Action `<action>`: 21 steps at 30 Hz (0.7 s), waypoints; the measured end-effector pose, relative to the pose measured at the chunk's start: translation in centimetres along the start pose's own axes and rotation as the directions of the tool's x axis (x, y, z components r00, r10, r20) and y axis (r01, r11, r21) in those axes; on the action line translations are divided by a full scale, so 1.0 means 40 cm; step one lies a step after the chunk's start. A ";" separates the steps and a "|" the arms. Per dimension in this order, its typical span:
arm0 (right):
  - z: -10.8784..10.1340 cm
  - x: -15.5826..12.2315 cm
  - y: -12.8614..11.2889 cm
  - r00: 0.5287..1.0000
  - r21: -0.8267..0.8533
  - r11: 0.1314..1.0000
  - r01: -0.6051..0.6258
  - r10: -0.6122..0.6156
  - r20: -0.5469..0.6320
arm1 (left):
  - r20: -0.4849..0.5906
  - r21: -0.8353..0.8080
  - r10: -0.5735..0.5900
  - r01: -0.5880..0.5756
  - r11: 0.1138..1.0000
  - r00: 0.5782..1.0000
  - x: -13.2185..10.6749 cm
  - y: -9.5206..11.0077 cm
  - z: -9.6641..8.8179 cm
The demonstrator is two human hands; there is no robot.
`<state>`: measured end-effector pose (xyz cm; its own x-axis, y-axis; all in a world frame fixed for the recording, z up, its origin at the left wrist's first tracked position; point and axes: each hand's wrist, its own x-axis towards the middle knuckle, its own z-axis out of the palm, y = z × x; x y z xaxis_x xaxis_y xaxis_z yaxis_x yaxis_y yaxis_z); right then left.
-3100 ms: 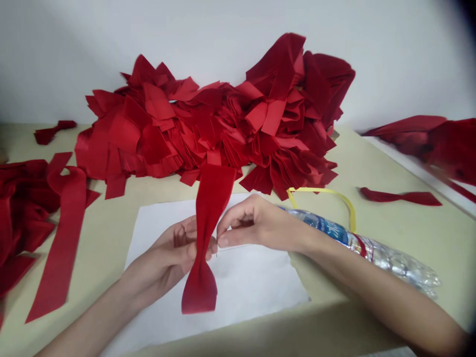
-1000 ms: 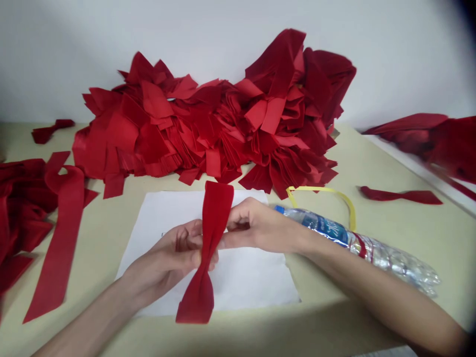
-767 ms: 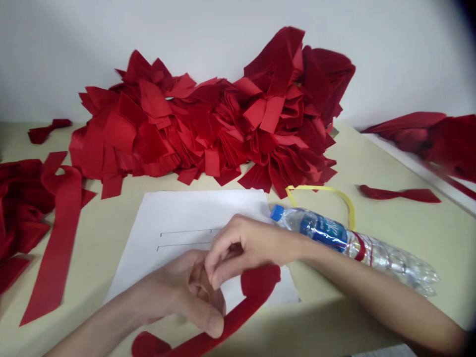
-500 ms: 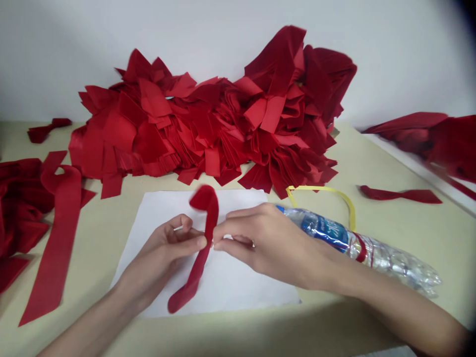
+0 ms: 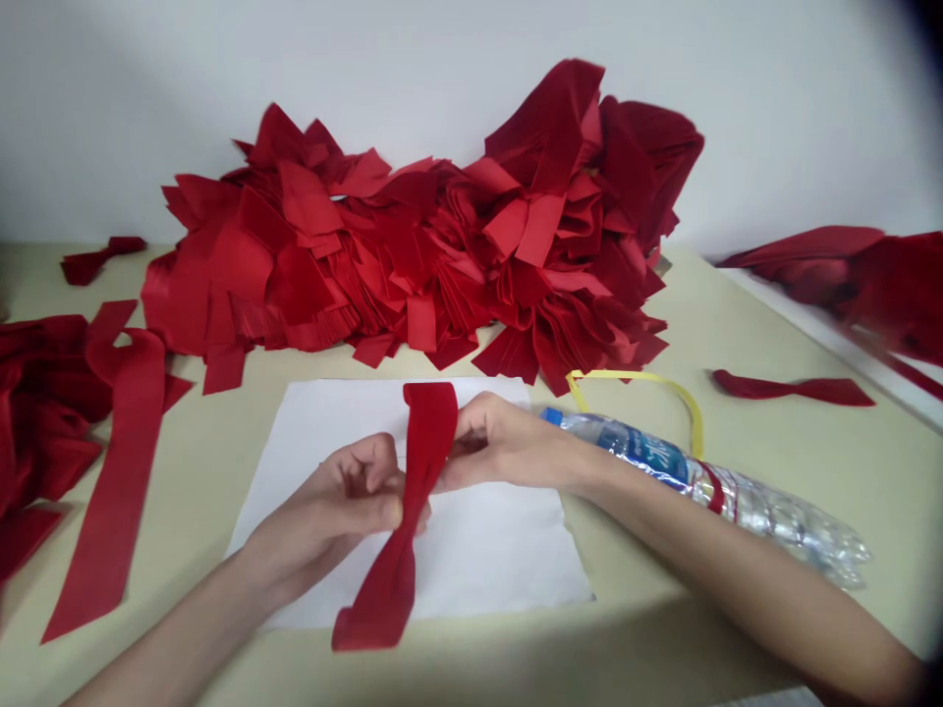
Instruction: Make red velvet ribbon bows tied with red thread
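Red velvet ribbon [image 5: 429, 432] was pinched mid-strip btwn L hand [image 5: 331, 496] & R hand [image 5: 501, 452]; hands together, clamped on it, over white paper [image 5: 501, 560] on desk [image 5: 648, 609].

The left hand [image 5: 328, 496] hides the middle of the red strip [image 5: 428, 432] (the far-right red heap [image 5: 891, 290] blurs off-frame).

Red ribbon strip [image 5: 431, 432], apparently velvet, held upright, pinched narrow mid-length, both ends flaring.
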<state>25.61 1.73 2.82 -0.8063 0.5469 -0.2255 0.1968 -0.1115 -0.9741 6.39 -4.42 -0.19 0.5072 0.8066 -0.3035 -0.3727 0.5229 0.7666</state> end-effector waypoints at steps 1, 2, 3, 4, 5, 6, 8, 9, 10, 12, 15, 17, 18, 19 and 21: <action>-0.003 0.002 0.008 0.999 0.002 1.000 -0.006 0.006 0.046 | 0.037 0.042 -0.054 0.053 0.998 0.998 -0.003 0.002 0.005; -0.005 0.004 0.016 0.996 -0.015 1.000 -0.009 0.010 0.094 | 0.064 0.091 -0.114 0.108 0.990 0.991 -0.006 0.003 0.011; -0.006 0.005 0.023 0.989 -0.044 0.999 -0.010 0.017 0.144 | 0.080 0.147 -0.172 0.159 0.976 0.982 -0.009 0.004 0.018; -0.006 0.006 0.030 0.981 -0.073 0.997 -0.007 0.021 0.193 | 0.083 0.203 -0.217 0.196 0.959 0.973 -0.011 0.003 0.026; -0.006 0.007 0.036 0.972 -0.098 0.995 -0.001 0.024 0.233 | 0.074 0.255 -0.244 0.218 0.942 0.967 -0.013 0.001 0.033; -0.004 0.007 0.039 0.965 -0.125 0.992 0.003 0.030 0.259 | 0.052 0.306 -0.255 0.228 0.924 0.965 -0.015 -0.001 0.040; 0.002 0.007 0.039 0.967 -0.221 0.975 -0.004 0.060 0.249 | -0.021 0.412 -0.250 0.236 0.880 0.968 -0.015 -0.010 0.050; 0.007 0.005 0.035 0.973 -0.292 0.956 -0.010 0.076 0.216 | -0.074 0.464 -0.229 0.237 0.854 0.971 -0.014 -0.016 0.053; 0.013 0.001 0.027 0.982 -0.374 0.927 -0.014 0.082 0.167 | -0.135 0.513 -0.189 0.232 0.827 0.973 -0.013 -0.021 0.055; 0.030 -0.009 0.008 0.997 -0.540 0.842 -0.008 0.051 0.065 | -0.236 0.604 -0.071 0.203 0.770 0.969 -0.010 -0.031 0.054; 0.063 -0.032 -0.023 0.998 -0.766 0.643 0.003 -0.056 -0.042 | -0.309 0.673 0.110 0.136 0.727 0.945 -0.005 -0.033 0.044; 0.081 -0.046 -0.037 0.988 -0.876 0.482 -0.009 -0.133 -0.083 | -0.350 0.635 0.132 0.131 0.761 0.928 -0.003 -0.024 0.036; 0.087 -0.051 -0.042 0.981 -0.905 0.425 -0.018 -0.166 -0.097 | -0.369 0.591 0.118 0.135 0.795 0.922 -0.003 -0.017 0.033; 0.091 -0.054 -0.046 0.975 -0.918 0.396 -0.028 -0.193 -0.112 | -0.380 0.537 0.096 0.135 0.833 0.920 -0.002 -0.010 0.029; 0.094 -0.056 -0.049 0.960 -0.904 0.425 -0.049 -0.228 -0.160 | -0.379 0.415 0.053 0.118 0.902 0.924 -0.002 0.001 0.023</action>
<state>24.95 -2.39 5.18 -0.7302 0.6832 0.0084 0.6277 0.6756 -0.3867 7.07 -4.71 0.39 0.1549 0.8773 -0.4542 0.0458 0.4529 0.8904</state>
